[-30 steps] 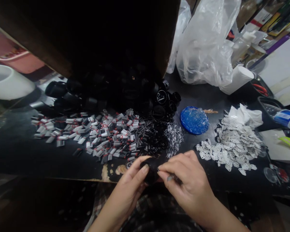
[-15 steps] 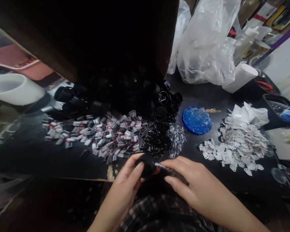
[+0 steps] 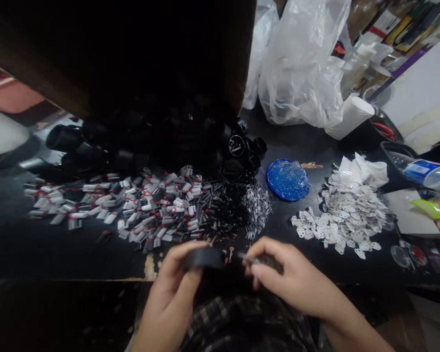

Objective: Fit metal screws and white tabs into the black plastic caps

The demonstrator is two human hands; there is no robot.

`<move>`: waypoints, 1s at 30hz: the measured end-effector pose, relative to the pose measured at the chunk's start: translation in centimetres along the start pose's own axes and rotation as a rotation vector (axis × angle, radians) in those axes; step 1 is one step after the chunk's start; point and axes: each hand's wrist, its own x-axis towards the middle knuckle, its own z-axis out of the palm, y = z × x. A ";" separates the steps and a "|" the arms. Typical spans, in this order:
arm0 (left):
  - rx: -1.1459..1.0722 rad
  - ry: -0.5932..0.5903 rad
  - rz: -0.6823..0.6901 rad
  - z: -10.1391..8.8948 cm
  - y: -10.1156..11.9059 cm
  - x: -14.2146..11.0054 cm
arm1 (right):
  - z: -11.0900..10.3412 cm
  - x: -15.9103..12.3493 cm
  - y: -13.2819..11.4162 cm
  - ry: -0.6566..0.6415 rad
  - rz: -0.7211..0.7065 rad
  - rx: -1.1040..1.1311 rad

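My left hand (image 3: 174,283) is closed around a round black plastic part (image 3: 204,258), which is tilted and smeared by motion. My right hand (image 3: 284,274) pinches a thin tool (image 3: 250,258) with a pale narrow tip; its kind is too blurred to make out. The tip points at the black part, with a gap between them. Both hands are at the table's front edge. Just beyond them lie grey cylinders with red bands (image 3: 165,208), dark springs (image 3: 207,205) and small grey pieces (image 3: 256,209).
Black round cups (image 3: 236,145) spill from a dark box (image 3: 132,54) at the back. A blue lid (image 3: 288,180) with clear film lies right of centre. Beyond it are white flat plates (image 3: 352,215), a plastic bag (image 3: 302,68) and a bottle (image 3: 425,171).
My left hand has moved left and turned the black part, so it shows more edge-on. The tool's tip has come apart from it. The whole view has shifted slightly.
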 end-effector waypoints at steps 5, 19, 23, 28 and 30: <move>-0.224 -0.061 -0.263 2.3 -0.3 0.2 | 0.3 2.8 1.1 0.310 -0.058 -0.682; -0.409 -0.074 -0.270 2.6 -0.4 0.7 | 1.3 3.9 0.3 0.333 -0.208 -0.779; -0.503 -0.149 -0.398 2.9 -0.1 0.7 | 1.6 2.6 -0.4 0.352 -0.276 -0.422; -0.420 -0.019 -0.251 3.3 -0.9 0.4 | 1.9 1.9 -0.3 0.403 -0.324 -0.404; -0.384 -0.015 -0.220 3.2 -1.2 0.3 | 1.9 1.8 -0.3 0.408 -0.328 -0.397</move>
